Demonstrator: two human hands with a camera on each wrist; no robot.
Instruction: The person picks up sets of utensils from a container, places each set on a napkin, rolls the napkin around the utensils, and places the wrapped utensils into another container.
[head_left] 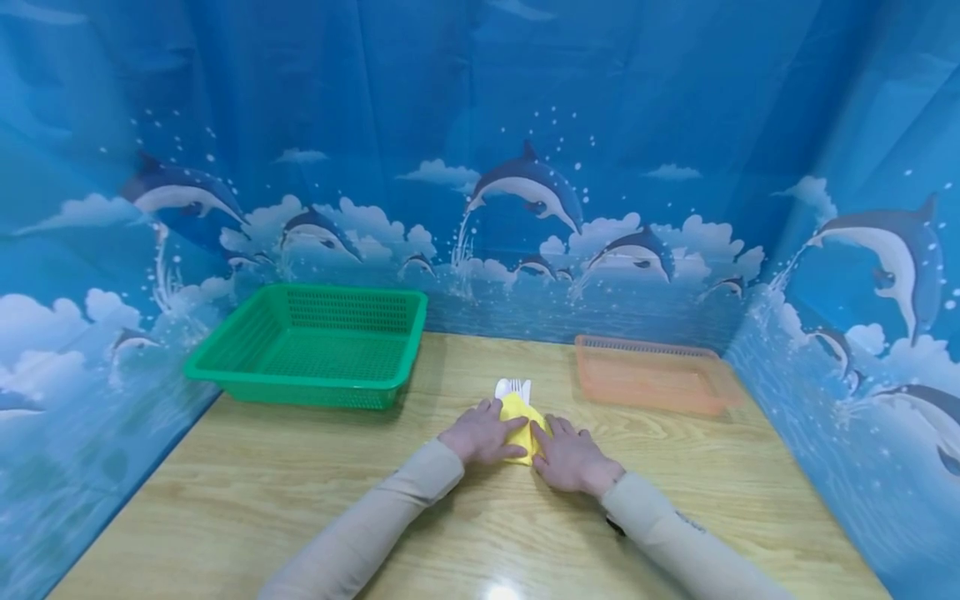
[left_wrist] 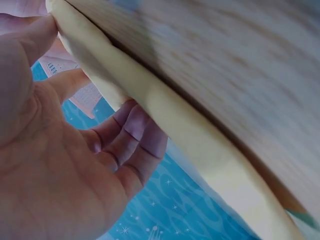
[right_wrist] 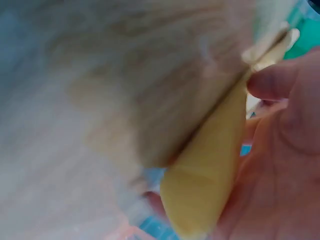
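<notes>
A folded yellow napkin (head_left: 517, 408) lies on the table. From its far end stick out the heads of a white spoon (head_left: 504, 388), a fork (head_left: 515, 386) and a knife (head_left: 527, 390); their handles are hidden in the napkin. My left hand (head_left: 486, 433) rests on the napkin's left side, its fingertips touching the cloth in the left wrist view. On the right side, my right hand (head_left: 572, 457) presses the cloth with extended fingers. In the right wrist view its thumb (right_wrist: 270, 82) touches the napkin edge.
A green perforated basket (head_left: 307, 385) stands at the back left of the wooden table (head_left: 480, 525). At the back right sits a shallow orange basket (head_left: 652, 400). Blue dolphin-print curtains (head_left: 480, 108) border the table at the back and both sides.
</notes>
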